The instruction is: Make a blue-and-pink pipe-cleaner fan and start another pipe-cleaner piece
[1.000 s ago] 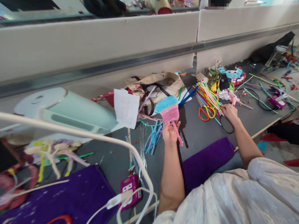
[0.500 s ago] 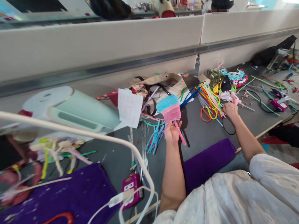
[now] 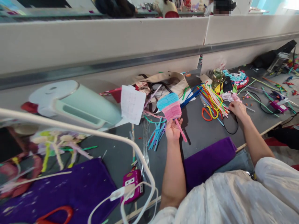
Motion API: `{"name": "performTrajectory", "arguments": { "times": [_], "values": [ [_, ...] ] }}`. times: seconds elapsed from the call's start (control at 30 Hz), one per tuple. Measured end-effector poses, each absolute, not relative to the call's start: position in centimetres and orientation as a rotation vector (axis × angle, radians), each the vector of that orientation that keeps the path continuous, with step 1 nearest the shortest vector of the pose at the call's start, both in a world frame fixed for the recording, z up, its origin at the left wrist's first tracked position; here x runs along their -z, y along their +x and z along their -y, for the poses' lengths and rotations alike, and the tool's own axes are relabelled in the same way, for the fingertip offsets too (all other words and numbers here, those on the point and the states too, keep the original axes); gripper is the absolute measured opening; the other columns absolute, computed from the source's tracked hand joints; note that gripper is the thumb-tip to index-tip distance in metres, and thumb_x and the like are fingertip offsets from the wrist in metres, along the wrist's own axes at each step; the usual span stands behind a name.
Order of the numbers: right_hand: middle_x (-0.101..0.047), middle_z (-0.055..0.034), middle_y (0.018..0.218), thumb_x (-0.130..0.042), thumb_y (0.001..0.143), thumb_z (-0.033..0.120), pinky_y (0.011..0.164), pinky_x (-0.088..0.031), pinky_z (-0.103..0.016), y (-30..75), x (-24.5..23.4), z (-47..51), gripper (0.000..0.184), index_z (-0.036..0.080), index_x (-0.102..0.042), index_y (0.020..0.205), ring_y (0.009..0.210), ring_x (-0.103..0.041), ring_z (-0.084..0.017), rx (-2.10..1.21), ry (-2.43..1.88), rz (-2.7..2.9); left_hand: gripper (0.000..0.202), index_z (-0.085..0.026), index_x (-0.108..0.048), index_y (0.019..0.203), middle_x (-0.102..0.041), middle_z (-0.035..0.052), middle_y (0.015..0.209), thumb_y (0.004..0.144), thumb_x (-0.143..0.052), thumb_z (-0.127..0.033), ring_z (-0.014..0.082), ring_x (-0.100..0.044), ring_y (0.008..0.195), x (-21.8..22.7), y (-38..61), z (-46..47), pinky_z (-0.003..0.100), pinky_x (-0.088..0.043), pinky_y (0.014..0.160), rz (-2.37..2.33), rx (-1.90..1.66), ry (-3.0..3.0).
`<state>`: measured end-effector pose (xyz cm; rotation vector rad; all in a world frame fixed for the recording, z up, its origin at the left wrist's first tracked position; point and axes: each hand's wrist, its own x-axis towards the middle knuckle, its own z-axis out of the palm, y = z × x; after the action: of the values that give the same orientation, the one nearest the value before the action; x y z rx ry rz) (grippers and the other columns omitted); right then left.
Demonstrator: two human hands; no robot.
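My left hand (image 3: pixel 173 130) is closed around the lower edge of a blue-and-pink pipe-cleaner panel (image 3: pixel 170 106). A pink pipe-cleaner stem (image 3: pixel 182 132) slants down from it past my fingers. Farther right, my right hand (image 3: pixel 237 109) rests low over the table, fingers bent together beside a pale pink fluffy piece (image 3: pixel 231 97); whatever is in its fingertips is hidden. Left of that hand lies a bundle of colourful pipe cleaners (image 3: pixel 211 95), with scissors with red and yellow handles (image 3: pixel 206 114) against it. Blue and purple pipe cleaners (image 3: pixel 157 133) lie beside my left hand.
A thick white cable (image 3: pixel 93 132) arcs across the left foreground near a magenta power strip (image 3: pixel 132 185). Behind stand a pale green lamp-like appliance (image 3: pixel 88 104), a paper sheet (image 3: pixel 132 104) and a beige bag (image 3: pixel 177 80). Purple cloth (image 3: pixel 210 161) lies at the front edge.
My right hand has shifted slightly right and stays close to the pink fluffy piece. The left hand keeps its hold on the panel, almost unmoved. The view has moved a little.
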<state>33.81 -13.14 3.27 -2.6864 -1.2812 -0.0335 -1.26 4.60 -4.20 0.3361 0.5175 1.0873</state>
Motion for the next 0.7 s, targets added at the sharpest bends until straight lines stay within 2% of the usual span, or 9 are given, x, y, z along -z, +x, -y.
{"name": "performTrajectory", "arguments": {
  "times": [0.07,0.23,0.37,0.47,0.7],
  "values": [
    [-0.072,-0.0138,0.099,-0.053,0.089,0.032,0.071,-0.042,-0.029,33.1,-2.2,12.2,0.025,0.017,-0.072,0.094,0.093,-0.063,-0.025,0.013,-2.734,1.343,0.007,-0.017,-0.066,0.086,-0.076,0.0014,0.081,0.089,-0.061,-0.020,0.0170,-0.073,0.085,4.1,-1.3,-4.4,0.038,-0.057,0.086,-0.523,-1.083,0.338],
    [-0.071,-0.0161,0.102,-0.050,0.089,0.026,0.077,-0.044,-0.031,32.6,-1.3,11.3,0.025,0.014,-0.072,0.090,0.101,-0.061,-0.026,0.041,-2.776,1.411,0.017,-0.016,-0.067,0.086,-0.076,0.0023,0.082,0.093,-0.052,-0.017,0.0167,-0.073,0.085,3.8,-1.5,-4.2,0.038,-0.058,0.085,-0.521,-1.095,0.314],
    [-0.072,-0.0128,0.087,-0.056,0.083,0.030,0.071,-0.043,-0.031,33.4,-2.6,12.0,0.019,0.016,-0.069,0.085,0.085,-0.064,-0.025,0.086,-2.682,1.117,0.023,-0.017,-0.067,0.086,-0.076,0.0030,0.082,0.094,-0.047,-0.015,0.0171,-0.073,0.086,3.9,-1.3,-4.4,0.042,-0.056,0.090,-0.530,-1.103,0.315],
    [-0.070,-0.0074,0.077,-0.056,0.078,0.024,0.069,-0.042,-0.029,34.0,-4.4,12.7,0.012,0.018,-0.066,0.081,0.076,-0.063,-0.022,0.163,-2.473,0.932,0.024,-0.017,-0.068,0.085,-0.076,0.0026,0.082,0.094,-0.046,-0.014,0.0167,-0.073,0.085,4.0,-1.2,-4.5,0.043,-0.055,0.094,-0.532,-1.093,0.325],
    [-0.057,0.0001,0.069,-0.056,0.075,0.020,0.062,-0.041,-0.026,33.0,-11.0,14.2,0.004,0.019,-0.056,0.072,0.062,-0.050,-0.012,0.520,-1.911,0.787,0.013,-0.018,-0.068,0.086,-0.076,0.0015,0.082,0.091,-0.056,-0.019,0.0175,-0.073,0.089,4.0,-1.5,-4.5,0.040,-0.055,0.091,-0.518,-1.084,0.344]
  ]
}}
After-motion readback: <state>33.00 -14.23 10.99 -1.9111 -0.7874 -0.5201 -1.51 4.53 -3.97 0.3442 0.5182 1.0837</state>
